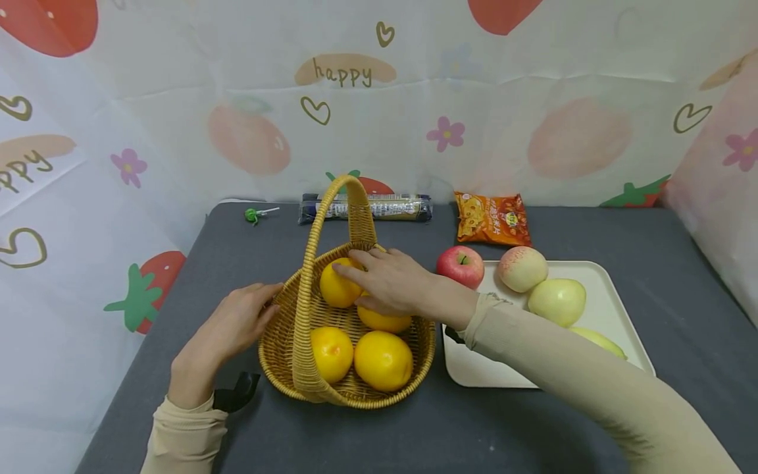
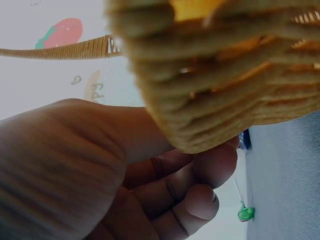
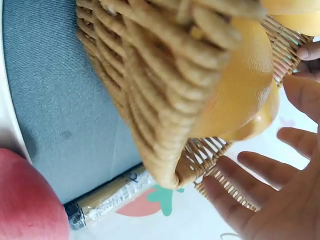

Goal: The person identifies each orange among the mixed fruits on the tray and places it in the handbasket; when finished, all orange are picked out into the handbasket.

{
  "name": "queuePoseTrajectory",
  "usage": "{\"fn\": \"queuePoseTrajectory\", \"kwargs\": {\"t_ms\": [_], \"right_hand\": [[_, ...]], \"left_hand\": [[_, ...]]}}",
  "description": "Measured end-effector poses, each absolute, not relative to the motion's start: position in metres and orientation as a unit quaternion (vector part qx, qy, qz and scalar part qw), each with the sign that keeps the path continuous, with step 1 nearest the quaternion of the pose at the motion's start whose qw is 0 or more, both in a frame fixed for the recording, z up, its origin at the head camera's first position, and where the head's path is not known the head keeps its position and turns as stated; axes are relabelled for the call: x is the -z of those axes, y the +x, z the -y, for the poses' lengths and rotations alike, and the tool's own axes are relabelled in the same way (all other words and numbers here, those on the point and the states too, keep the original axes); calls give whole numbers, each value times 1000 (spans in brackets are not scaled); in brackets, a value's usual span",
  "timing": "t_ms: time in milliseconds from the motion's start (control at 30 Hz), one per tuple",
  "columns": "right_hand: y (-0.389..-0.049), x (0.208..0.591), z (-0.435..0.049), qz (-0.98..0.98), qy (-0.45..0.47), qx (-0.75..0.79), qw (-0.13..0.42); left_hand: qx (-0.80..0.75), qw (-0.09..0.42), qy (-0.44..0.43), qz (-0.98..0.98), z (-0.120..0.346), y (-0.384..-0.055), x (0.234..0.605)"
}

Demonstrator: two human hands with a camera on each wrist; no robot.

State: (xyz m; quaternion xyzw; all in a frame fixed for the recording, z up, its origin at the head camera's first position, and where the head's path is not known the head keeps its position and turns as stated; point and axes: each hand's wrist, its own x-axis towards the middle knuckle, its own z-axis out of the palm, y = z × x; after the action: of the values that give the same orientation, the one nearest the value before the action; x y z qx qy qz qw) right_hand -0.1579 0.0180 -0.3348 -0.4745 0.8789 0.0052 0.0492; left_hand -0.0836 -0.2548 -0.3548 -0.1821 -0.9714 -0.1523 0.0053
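Note:
A wicker basket (image 1: 278,355) with a tall arched handle stands mid-table, holding several yellow-orange fruits (image 1: 383,361) that look like oranges. At its left rim, my left hand (image 1: 229,326) grips the edge; the left wrist view shows thumb and curled fingers about the woven wall (image 2: 210,90). My right hand (image 1: 393,280) reaches over the basket from the right, fingers extended above the two far oranges (image 1: 339,284), partly covering them. In the right wrist view its fingers (image 3: 270,170) are spread beside the oranges (image 3: 245,75), pinching nothing.
Right of the basket, a white tray (image 1: 474,368) bears a peach (image 1: 522,268), a yellow-green pear-like fruit (image 1: 558,301) and another partly hidden by the right sleeve. An apple (image 1: 460,266) sits by its corner. Behind lie a snack bag (image 1: 493,218), a wrapped roll (image 1: 397,207) and a green lollipop (image 1: 252,215).

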Motion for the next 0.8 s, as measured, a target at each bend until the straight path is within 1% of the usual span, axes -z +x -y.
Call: {"fn": "queuePoseTrajectory", "kwargs": {"t_ms": [200,367,667,800], "right_hand": [[-156,330,-30,-872,-487,45,-2],[-153,325,-47,-865,-494,80,-51],[-145,323,-92,-873,-465,123,-82],[-142,322,-112,-884,-439,137,-82]], "left_hand": [[151,18,-189,970,254,-84,354],[154,10,-186,970,252,-85,354],[156,3,-182,971,253,-86,353],[154,0,-179,972,253,-86,352]]}}
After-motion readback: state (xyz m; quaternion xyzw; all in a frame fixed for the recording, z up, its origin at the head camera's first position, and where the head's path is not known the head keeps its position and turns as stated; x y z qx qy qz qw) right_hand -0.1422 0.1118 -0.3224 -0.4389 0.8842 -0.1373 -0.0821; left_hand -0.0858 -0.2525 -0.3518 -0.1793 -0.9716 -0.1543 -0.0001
